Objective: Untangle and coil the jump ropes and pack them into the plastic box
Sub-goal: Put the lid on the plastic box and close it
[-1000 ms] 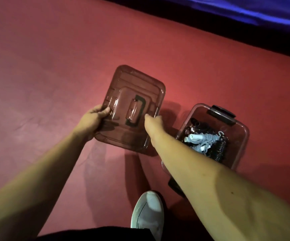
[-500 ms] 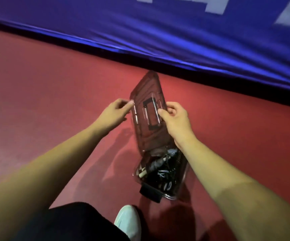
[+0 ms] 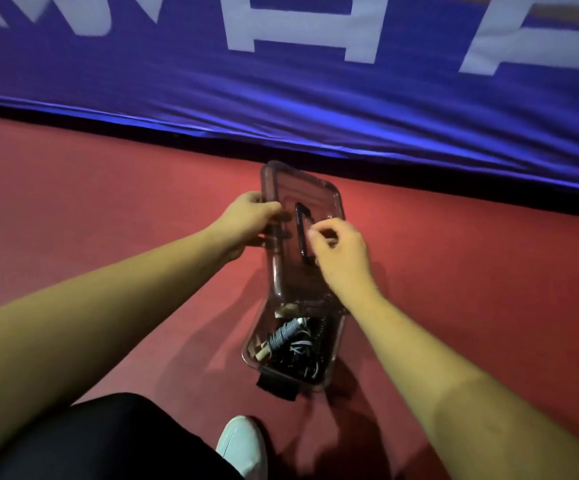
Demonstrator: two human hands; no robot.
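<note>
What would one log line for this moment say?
left hand: grips lid | right hand: grips lid | lid: tilted over plastic box, not seated | jump ropes: inside

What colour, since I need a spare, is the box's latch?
The latch is black; head view.

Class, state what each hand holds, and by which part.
Both hold the lid: the left hand grips its left edge, the right hand its right side beside the handle.
</note>
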